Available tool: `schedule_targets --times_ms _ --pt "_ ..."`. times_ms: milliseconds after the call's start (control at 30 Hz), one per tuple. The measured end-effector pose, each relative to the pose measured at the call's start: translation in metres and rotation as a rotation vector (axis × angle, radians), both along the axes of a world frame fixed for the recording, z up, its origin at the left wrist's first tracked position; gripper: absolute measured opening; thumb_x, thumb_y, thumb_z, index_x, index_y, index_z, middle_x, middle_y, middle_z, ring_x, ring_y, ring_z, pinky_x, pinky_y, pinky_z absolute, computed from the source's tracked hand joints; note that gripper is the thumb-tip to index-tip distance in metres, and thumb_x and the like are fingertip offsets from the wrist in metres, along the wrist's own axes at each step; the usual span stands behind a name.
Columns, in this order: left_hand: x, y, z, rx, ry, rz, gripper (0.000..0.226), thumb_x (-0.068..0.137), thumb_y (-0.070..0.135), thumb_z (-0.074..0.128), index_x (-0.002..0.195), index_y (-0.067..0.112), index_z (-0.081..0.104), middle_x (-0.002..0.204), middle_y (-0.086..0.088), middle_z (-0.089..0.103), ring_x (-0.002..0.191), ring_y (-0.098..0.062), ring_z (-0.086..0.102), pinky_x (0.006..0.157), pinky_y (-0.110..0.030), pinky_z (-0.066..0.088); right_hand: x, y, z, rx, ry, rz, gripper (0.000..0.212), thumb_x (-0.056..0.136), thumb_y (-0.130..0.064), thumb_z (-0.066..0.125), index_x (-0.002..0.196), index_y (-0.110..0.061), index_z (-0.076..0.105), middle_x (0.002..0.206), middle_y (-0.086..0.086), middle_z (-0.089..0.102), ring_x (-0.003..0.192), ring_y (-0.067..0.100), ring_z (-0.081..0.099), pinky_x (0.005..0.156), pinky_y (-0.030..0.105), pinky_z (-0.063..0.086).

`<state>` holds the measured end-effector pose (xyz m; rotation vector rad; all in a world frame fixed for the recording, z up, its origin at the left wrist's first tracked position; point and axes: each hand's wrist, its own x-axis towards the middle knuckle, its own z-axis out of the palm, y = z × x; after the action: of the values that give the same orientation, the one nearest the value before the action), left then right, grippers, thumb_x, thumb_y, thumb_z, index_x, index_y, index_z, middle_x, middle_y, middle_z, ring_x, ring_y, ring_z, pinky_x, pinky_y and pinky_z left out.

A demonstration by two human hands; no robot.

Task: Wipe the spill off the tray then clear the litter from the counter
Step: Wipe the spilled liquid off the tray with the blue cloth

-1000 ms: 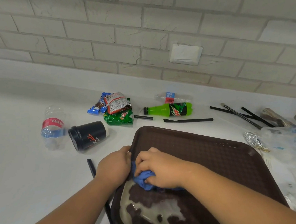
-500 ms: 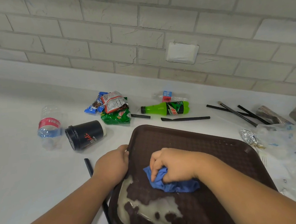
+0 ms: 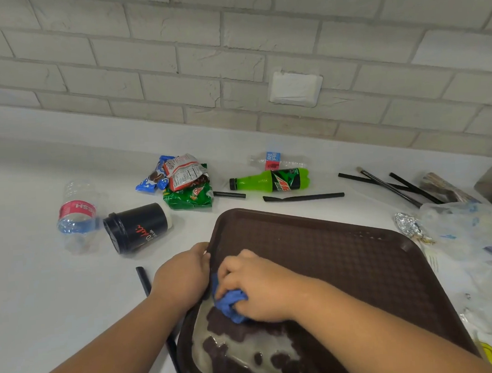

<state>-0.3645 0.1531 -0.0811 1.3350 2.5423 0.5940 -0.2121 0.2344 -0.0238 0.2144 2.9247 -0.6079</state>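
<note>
A brown plastic tray [image 3: 345,255] lies on the white counter [image 3: 37,303], with a pale milky spill [image 3: 239,358] pooled in its near left corner. My right hand [image 3: 257,287] grips a crumpled blue cloth [image 3: 231,302] and presses it onto the tray at the spill's upper edge. My left hand [image 3: 181,278] grips the tray's left rim, right beside the cloth. Litter lies behind the tray: a black paper cup [image 3: 138,227] on its side, a crushed clear bottle [image 3: 76,215], snack wrappers [image 3: 184,180], a green soda bottle [image 3: 270,181].
Black straws [image 3: 303,197] lie behind the tray, more straws [image 3: 390,186] at the back right, one straw [image 3: 143,281] by my left wrist. A foil ball [image 3: 410,224] and clear plastic bags [image 3: 469,229] sit right of the tray. A second clear bottle [image 3: 278,160] lies by the brick wall.
My right hand has dragged the blue cloth leftward across the tray, back beside my left hand. My left hand stays on the tray's rim.
</note>
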Motion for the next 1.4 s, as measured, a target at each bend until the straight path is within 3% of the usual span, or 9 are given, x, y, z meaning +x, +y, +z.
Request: schedule_targets --times_ms 100,200,433,533,767,900,1033,1200,1400 --pt "0.001 0.0 0.001 0.009 0.006 0.0 0.034 0.1 0.033 0.031 0.13 0.028 0.048 0.11 -0.005 0.068 0.103 -0.027 0.061 0.081 -0.034 0.046 0.008 0.017 0.01 -0.028 -0.119 0.011 0.034 0.078 -0.013 0.06 0.106 -0.029 0.072 0.11 -0.014 0.052 0.101 0.015 0.043 0.093 0.03 0.042" --pt "0.002 0.0 0.002 0.01 0.012 0.008 0.034 0.1 0.032 0.031 0.129 0.029 0.047 0.111 -0.004 0.068 0.104 -0.027 0.06 0.081 -0.033 0.046 0.016 0.031 0.011 0.004 -0.102 -0.101 0.032 0.081 -0.015 0.057 0.106 -0.03 0.071 0.104 -0.02 0.047 0.099 0.014 0.04 0.091 0.028 0.041" --pt "0.002 0.0 0.002 0.01 0.022 0.01 0.033 0.1 0.032 0.031 0.128 0.029 0.049 0.108 -0.004 0.068 0.102 -0.027 0.061 0.078 -0.033 0.045 0.051 0.035 0.018 -0.105 -0.26 -0.04 0.034 0.076 -0.013 0.063 0.102 -0.032 0.072 0.11 -0.021 0.051 0.102 0.004 0.042 0.093 0.022 0.041" --pt "0.003 0.0 0.002 0.013 0.027 0.017 0.033 0.1 0.032 0.032 0.127 0.029 0.049 0.107 -0.004 0.069 0.101 -0.027 0.061 0.078 -0.034 0.046 0.062 0.04 0.018 -0.106 -0.181 -0.189 0.035 0.076 -0.013 0.061 0.102 -0.033 0.073 0.107 -0.022 0.052 0.1 -0.001 0.042 0.091 0.019 0.04" --pt "0.003 0.001 0.002 0.004 0.033 0.027 0.033 0.1 0.032 0.031 0.128 0.029 0.048 0.107 -0.004 0.069 0.101 -0.027 0.061 0.079 -0.034 0.047 0.081 0.032 0.018 -0.146 -0.268 -0.127 0.035 0.074 -0.015 0.062 0.101 -0.035 0.072 0.11 -0.021 0.052 0.103 0.001 0.043 0.095 0.029 0.043" --pt "0.002 0.001 0.001 0.002 0.034 0.027 0.034 0.1 0.033 0.03 0.128 0.029 0.048 0.107 -0.005 0.069 0.101 -0.027 0.061 0.079 -0.035 0.047 0.083 0.022 0.014 -0.117 -0.183 -0.158 0.032 0.076 -0.017 0.064 0.102 -0.034 0.072 0.108 -0.022 0.051 0.102 0.001 0.042 0.094 0.026 0.043" --pt "0.003 0.001 0.003 0.006 0.034 0.027 0.034 0.1 0.032 0.031 0.129 0.028 0.048 0.108 -0.005 0.068 0.102 -0.028 0.061 0.08 -0.034 0.047 0.09 0.021 0.019 -0.156 -0.286 -0.081 0.034 0.074 -0.017 0.063 0.102 -0.035 0.071 0.111 -0.022 0.051 0.103 0.001 0.043 0.094 0.028 0.045" --pt "0.003 0.001 0.002 0.008 0.029 0.025 0.034 0.1 0.031 0.031 0.129 0.028 0.049 0.108 -0.006 0.068 0.101 -0.028 0.06 0.08 -0.035 0.048 0.093 0.013 0.014 -0.105 -0.195 -0.119 0.031 0.075 -0.019 0.064 0.101 -0.035 0.071 0.109 -0.021 0.051 0.102 0.002 0.043 0.093 0.028 0.045" --pt "0.002 0.001 0.001 0.013 0.038 0.021 0.034 0.1 0.031 0.031 0.128 0.026 0.049 0.107 -0.008 0.068 0.101 -0.029 0.06 0.079 -0.035 0.047 0.109 0.011 0.015 -0.112 -0.229 -0.139 0.034 0.074 -0.023 0.064 0.103 -0.038 0.07 0.109 -0.02 0.05 0.101 -0.001 0.044 0.093 0.029 0.045"
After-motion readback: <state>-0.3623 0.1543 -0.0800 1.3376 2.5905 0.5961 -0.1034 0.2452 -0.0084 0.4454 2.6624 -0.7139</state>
